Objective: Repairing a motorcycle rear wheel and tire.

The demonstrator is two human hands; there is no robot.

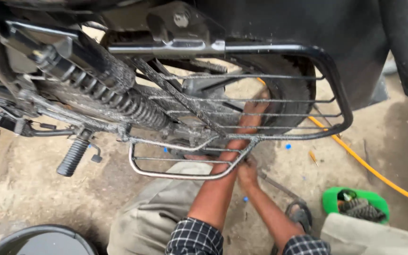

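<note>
While my left hand (pixel 253 111) reaches up thru the muddy side guard (pixel 242 113) w/ fingers spread flat near the rear tyre (pixel 291 94), my right hand (pixel 247 171) sits lower, prob. closed on a tool below the guard's bottom rail.

Packages: none in view near either hand.
Labels: none visible on the parts around the hands.
Signs: none.
Screens: none.
</note>
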